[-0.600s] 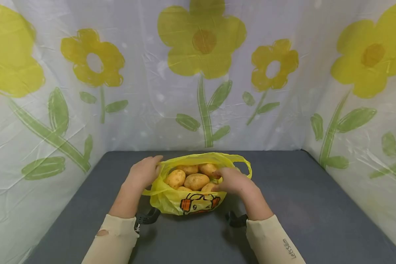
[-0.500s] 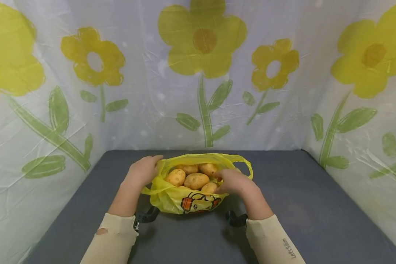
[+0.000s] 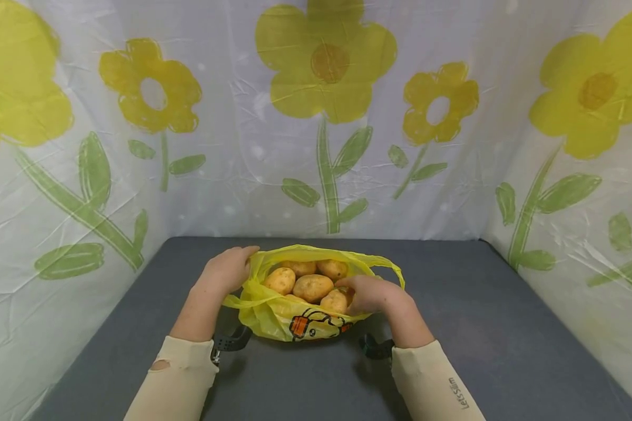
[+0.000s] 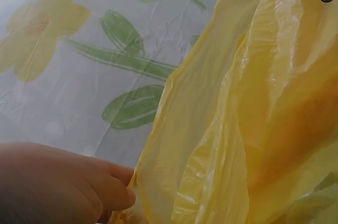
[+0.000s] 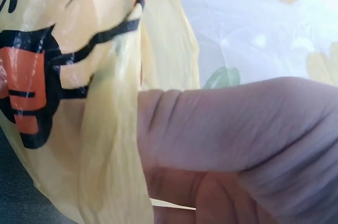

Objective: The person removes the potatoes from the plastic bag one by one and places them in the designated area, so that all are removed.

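- here, in the head view, a yellow plastic bag point(image 3: 295, 318) of potatoes point(image 3: 313, 287) sits at the lower centre on the grey surface point(image 3: 479, 327); the left hand point(image 3: 227, 272) pinches the bag's left rim, and the right hand point(image 3: 371, 294) curls round one potato point(image 3: 335, 302) at the right side of the opening.
- left wrist view: fingers point(image 4: 113, 189) at the lower left press into the yellow film.
- right wrist view: the right hand fills the lower right, tight against the printed bag; what its grip holds is hidden here.
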Available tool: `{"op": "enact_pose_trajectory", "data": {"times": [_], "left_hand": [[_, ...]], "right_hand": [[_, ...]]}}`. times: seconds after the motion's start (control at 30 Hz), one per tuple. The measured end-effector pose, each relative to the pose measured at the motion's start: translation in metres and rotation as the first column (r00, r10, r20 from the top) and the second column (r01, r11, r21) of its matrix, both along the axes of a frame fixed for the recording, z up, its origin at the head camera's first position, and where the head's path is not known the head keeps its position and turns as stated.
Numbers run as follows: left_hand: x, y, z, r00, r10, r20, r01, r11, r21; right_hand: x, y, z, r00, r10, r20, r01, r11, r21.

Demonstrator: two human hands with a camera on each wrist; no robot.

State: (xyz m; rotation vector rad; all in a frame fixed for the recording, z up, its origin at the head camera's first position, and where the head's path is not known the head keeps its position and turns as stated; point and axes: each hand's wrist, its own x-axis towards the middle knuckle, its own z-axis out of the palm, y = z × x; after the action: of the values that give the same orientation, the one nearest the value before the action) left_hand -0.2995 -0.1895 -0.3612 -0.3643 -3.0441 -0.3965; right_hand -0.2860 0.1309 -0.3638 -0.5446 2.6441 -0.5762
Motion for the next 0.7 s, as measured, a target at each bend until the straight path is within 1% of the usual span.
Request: {"op": "enact_pose_trajectory", "data": {"times": [0.17,0.3,0.53,0.7], "left_hand": [[0.0,0.0,0.002,1.0,0.0,0.01,0.0,1.0,-0.002],[0.001,0.001,0.003,1.0,0.002,0.02,-0.002,1.0,-0.006],[0.0,0.002,0.004,1.0,0.003,0.023,-0.003,1.0,-0.001],[0.0,0.002,0.004,0.999,0.002,0.037,-0.003,1.0,0.009]], "right_hand": [[-0.001,0.004,0.001,1.0,-0.007,0.021,0.009,0.998,-0.064],[-0.002,0.006,0.002,1.0,-0.014,0.002,0.014,0.994,-0.105],[-0.005,0.01,0.003,0.999,0.014,-0.032,-0.018,0.992,-0.124],[-0.007,0.018,0.006,0.997,-0.024,-0.074,0.011,0.984,-0.178]]}}
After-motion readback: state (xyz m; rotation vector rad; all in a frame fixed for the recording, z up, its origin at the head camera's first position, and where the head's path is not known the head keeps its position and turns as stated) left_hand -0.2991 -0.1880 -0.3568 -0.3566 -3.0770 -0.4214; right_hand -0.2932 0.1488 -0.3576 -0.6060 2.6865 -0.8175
